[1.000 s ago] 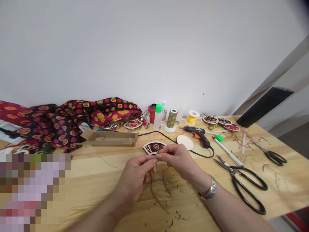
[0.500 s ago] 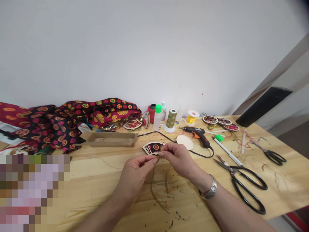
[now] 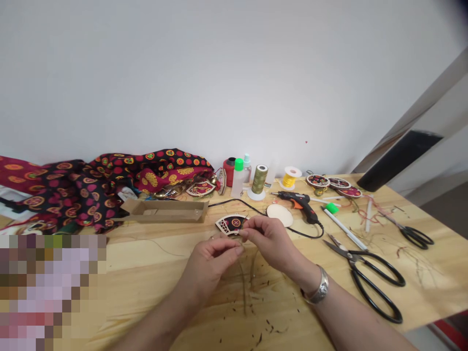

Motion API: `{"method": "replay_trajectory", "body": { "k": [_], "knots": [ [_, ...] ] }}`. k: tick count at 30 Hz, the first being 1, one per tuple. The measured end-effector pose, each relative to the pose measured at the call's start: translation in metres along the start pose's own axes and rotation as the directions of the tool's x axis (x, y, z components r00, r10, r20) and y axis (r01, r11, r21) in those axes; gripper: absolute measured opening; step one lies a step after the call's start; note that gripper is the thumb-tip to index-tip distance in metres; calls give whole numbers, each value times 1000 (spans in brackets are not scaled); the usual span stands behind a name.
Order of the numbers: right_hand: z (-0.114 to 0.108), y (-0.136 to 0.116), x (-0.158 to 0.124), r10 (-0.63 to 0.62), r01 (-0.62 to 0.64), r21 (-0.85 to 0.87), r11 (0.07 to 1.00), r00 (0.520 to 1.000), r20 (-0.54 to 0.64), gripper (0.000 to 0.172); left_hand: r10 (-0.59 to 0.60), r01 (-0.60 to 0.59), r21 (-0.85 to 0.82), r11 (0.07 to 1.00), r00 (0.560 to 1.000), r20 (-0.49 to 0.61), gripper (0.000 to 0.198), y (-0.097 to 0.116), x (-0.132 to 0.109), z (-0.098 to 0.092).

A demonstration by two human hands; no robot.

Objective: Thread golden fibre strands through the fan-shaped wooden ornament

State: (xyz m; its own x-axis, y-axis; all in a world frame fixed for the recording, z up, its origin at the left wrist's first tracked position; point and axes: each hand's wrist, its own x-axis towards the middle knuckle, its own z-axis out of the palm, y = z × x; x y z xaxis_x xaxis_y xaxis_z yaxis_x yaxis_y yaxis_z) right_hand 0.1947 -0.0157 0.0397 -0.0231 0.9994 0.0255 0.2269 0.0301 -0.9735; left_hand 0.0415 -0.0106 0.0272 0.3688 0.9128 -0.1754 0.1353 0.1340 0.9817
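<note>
My left hand (image 3: pixel 210 263) and my right hand (image 3: pixel 270 241) meet over the middle of the wooden table (image 3: pixel 146 273). Both pinch thin olive threads (image 3: pixel 244 282) between fingertips; the strands hang down and trail onto the wood. Just beyond my fingers lies a fan-shaped ornament (image 3: pixel 231 224) with patterned fabric, and a plain wooden oval (image 3: pixel 280 215) sits to its right. My right wrist wears a silver bangle (image 3: pixel 319 286).
Large black scissors (image 3: pixel 369 282) lie right of my hands, smaller scissors (image 3: pixel 415 236) farther right. A glue gun (image 3: pixel 300 202), pen (image 3: pixel 341 225), thread spools (image 3: pixel 259 181), bottles, a flat cardboard box (image 3: pixel 164 209) and patterned cloth (image 3: pixel 102 185) line the back. Thread scraps litter the wood.
The hanging threads have straightened from a loose loop into near-vertical strands. My left hand shifted slightly down and left; my right hand stays near the ornament.
</note>
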Motion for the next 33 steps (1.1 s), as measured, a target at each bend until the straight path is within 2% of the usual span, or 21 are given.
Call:
{"method": "replay_trajectory", "body": {
  "k": [3,5,8,12,15,17,20,22,23,25,27,29,31,33],
  "knots": [
    [1,-1,1,68,-72,126,989,997,39,10,205,-195,161,967,978,-45,12,-2,0,2],
    [2,-1,1,111,-121,222,968,992,57,10,281,-264,242,934,959,-37,13,-6,-1,3],
    [2,1,1,148,-170,365,915,985,89,16,302,-284,355,891,953,7,17,-13,-1,4],
    [0,3,0,127,-190,476,859,979,161,22,313,-306,440,844,948,57,20,-13,-3,4],
    [-5,3,0,90,-168,504,847,980,176,22,413,-373,522,767,910,43,17,-8,-6,1],
    [-8,3,1,71,-148,494,857,983,171,21,550,-425,615,664,835,-17,15,-4,-9,-1],
    [-12,1,1,82,-141,423,895,984,156,21,749,-465,717,519,652,-118,14,0,-12,-5],
    [-13,1,2,96,-147,379,914,984,150,22,813,-479,728,491,552,-186,17,2,-12,-6],
    [-14,0,3,96,-146,369,918,984,150,22,828,-488,720,494,516,-219,18,2,-13,-6],
    [-15,0,3,87,-138,370,918,985,151,24,836,-512,690,511,484,-260,19,4,-13,-5],
    [-16,0,4,74,-126,382,916,986,148,24,833,-540,659,523,489,-259,18,5,-12,-5],
    [-17,1,4,65,-115,381,917,988,142,24,807,-558,610,562,530,-260,17,5,-12,-4],
    [-16,1,4,56,-103,363,926,989,139,22,751,-576,502,645,602,-272,19,3,-11,-3],
    [-15,2,2,45,-91,336,937,989,140,18,657,-560,369,742,718,-232,24,-1,-10,-1]
  ]
}}
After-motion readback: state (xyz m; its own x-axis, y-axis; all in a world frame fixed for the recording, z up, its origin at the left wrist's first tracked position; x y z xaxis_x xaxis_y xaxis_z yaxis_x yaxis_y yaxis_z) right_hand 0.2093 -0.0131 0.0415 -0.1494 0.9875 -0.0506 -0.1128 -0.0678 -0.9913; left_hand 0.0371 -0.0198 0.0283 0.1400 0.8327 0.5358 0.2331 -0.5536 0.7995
